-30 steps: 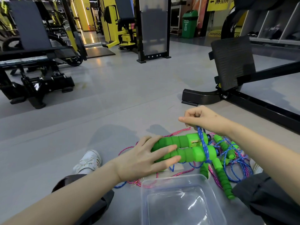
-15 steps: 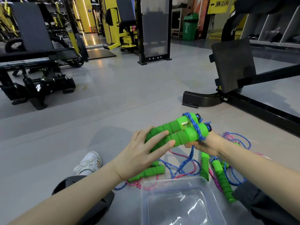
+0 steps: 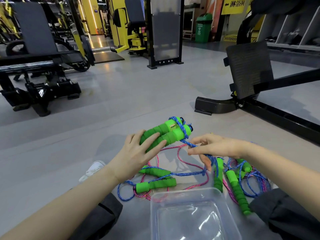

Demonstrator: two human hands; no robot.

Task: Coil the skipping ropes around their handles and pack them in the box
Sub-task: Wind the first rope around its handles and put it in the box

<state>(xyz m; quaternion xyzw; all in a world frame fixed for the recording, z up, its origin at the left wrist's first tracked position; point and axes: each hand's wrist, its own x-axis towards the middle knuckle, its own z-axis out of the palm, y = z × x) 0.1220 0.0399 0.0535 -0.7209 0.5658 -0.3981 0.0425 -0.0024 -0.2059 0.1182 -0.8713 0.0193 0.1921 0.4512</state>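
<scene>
My left hand (image 3: 136, 153) grips a pair of green foam handles (image 3: 166, 132) held side by side above the floor, tips pointing up and right. A blue rope (image 3: 181, 129) is looped around their upper ends. My right hand (image 3: 213, 148) pinches that blue rope just below the handles and holds it taut. On the floor beneath lie more green handles (image 3: 155, 184) tangled in blue and pink ropes (image 3: 181, 161). A clear plastic box (image 3: 190, 193) stands empty in front of me.
Another heap of green handles and ropes (image 3: 240, 186) lies to the right of the box, by my right knee (image 3: 285, 213). My left shoe (image 3: 93, 168) rests on the grey floor. A black bench frame (image 3: 251, 104) stands at the right, gym machines (image 3: 39, 84) at the left.
The held handles have risen slightly and tilted more upright. My right hand came out from under them and now pulls the blue rope sideways to the right of their base.
</scene>
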